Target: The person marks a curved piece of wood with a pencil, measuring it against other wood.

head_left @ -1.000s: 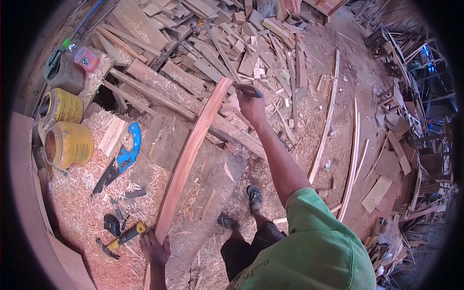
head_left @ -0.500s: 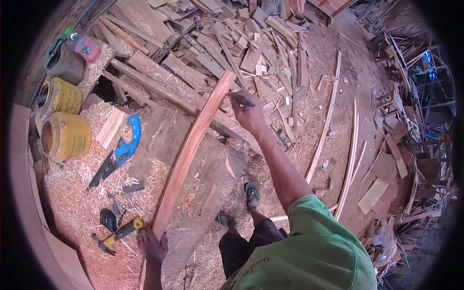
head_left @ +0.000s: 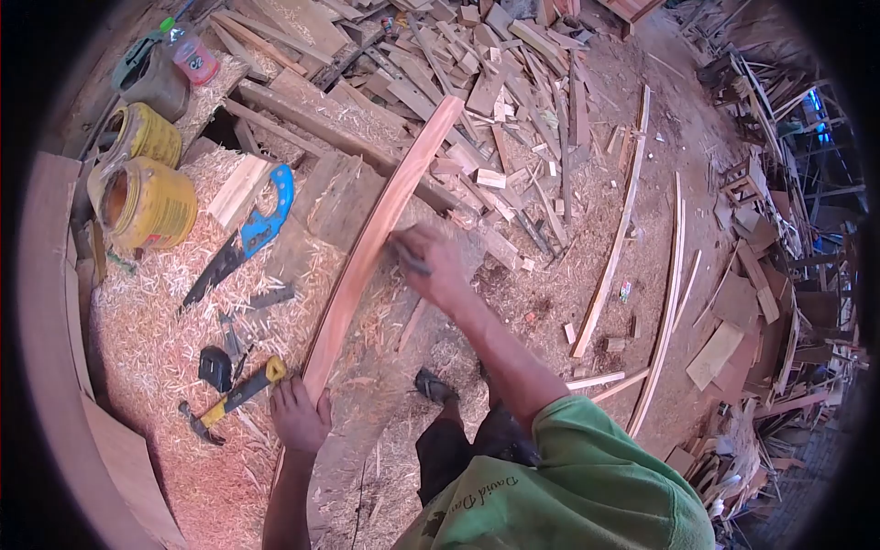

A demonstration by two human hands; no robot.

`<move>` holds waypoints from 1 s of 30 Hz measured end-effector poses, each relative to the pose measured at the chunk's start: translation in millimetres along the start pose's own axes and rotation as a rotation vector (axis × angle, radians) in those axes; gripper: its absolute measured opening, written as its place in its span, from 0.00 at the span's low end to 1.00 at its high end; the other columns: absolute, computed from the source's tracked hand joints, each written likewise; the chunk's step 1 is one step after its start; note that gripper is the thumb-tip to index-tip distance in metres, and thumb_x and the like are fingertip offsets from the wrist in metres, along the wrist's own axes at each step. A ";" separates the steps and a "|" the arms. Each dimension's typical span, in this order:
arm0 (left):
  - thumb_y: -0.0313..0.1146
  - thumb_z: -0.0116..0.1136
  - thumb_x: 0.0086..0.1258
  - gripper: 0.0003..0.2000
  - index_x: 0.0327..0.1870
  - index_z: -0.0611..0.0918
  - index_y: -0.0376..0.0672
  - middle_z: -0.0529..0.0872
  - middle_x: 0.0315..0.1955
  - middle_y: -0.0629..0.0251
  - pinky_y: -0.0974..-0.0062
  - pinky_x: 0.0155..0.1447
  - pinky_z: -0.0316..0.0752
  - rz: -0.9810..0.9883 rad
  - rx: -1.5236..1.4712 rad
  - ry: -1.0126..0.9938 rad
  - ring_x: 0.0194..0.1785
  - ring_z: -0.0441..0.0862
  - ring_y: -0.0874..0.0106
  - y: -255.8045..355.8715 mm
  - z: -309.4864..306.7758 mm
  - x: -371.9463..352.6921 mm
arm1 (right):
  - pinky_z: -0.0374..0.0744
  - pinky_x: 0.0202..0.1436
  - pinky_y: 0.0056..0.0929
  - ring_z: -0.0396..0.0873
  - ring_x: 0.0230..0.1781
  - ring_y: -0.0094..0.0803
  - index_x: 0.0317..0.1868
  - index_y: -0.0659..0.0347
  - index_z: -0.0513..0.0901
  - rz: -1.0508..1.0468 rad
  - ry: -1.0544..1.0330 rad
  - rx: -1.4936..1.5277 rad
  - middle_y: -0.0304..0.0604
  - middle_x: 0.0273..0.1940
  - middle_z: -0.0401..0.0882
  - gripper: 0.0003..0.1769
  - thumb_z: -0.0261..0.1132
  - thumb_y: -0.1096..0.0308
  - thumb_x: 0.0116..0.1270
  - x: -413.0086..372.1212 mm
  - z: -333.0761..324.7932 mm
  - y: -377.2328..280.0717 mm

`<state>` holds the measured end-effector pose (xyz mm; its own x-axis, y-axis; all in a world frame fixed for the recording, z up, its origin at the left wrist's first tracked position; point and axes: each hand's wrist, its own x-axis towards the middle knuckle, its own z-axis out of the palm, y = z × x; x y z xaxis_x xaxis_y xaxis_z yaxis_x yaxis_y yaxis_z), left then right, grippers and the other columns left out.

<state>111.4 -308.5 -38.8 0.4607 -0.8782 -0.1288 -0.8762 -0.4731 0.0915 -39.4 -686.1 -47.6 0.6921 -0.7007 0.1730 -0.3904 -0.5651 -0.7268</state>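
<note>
A long, curved strip of reddish wood [head_left: 390, 206] runs up and away from me across the workbench. Its near end is under my left hand [head_left: 301, 414], whose fingers wrap over the edge and grip it. My right hand [head_left: 433, 264] is closed at the right edge of the strip, around its middle. It holds a small dark piece [head_left: 409, 258] against the wood; the fingers partly cover it, and its exact kind I cannot tell. A hammer [head_left: 235, 401] with a yellow and black handle lies just left of my left hand, beside a black tape measure [head_left: 215, 368].
A blue-handled handsaw [head_left: 261, 225] lies on the shaving-covered bench, near a pale wood block [head_left: 240, 188]. Two yellow containers [head_left: 156, 203] and a pink-labelled bottle [head_left: 194, 62] stand at the left. Wood offcuts [head_left: 486, 92] are heaped beyond; long strips [head_left: 619, 229] lie on the ground.
My right hand has slid from near the strip's far end down to its middle, dark piece still in it. My left hand keeps its grip on the near end. The view has shifted slightly.
</note>
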 end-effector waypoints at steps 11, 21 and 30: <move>0.53 0.60 0.82 0.32 0.69 0.77 0.29 0.81 0.65 0.36 0.41 0.74 0.73 0.001 -0.066 0.059 0.68 0.79 0.37 -1.3 -3.1 -6.2 | 0.87 0.56 0.49 0.90 0.49 0.56 0.53 0.60 0.94 0.074 0.230 0.138 0.57 0.48 0.92 0.14 0.71 0.76 0.69 -7.7 0.3 -5.1; 0.53 0.62 0.80 0.33 0.70 0.77 0.27 0.82 0.60 0.36 0.39 0.72 0.74 0.014 -0.043 0.079 0.64 0.80 0.35 -7.5 9.1 -3.8 | 0.87 0.62 0.49 0.91 0.52 0.59 0.54 0.63 0.94 0.147 0.630 0.113 0.60 0.50 0.93 0.13 0.69 0.76 0.73 137.6 -47.8 131.2; 0.55 0.58 0.82 0.36 0.72 0.75 0.25 0.81 0.62 0.31 0.33 0.71 0.72 0.014 -0.038 -0.013 0.64 0.79 0.31 -12.9 10.0 -5.7 | 0.88 0.57 0.50 0.92 0.49 0.59 0.54 0.64 0.94 0.157 0.582 0.066 0.60 0.49 0.93 0.13 0.68 0.77 0.73 178.4 -66.3 149.1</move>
<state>118.6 -296.7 -49.1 0.4463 -0.8839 -0.1397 -0.8766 -0.4632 0.1304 -14.4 -924.2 -81.1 0.1760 -0.9073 0.3818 -0.4098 -0.4202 -0.8097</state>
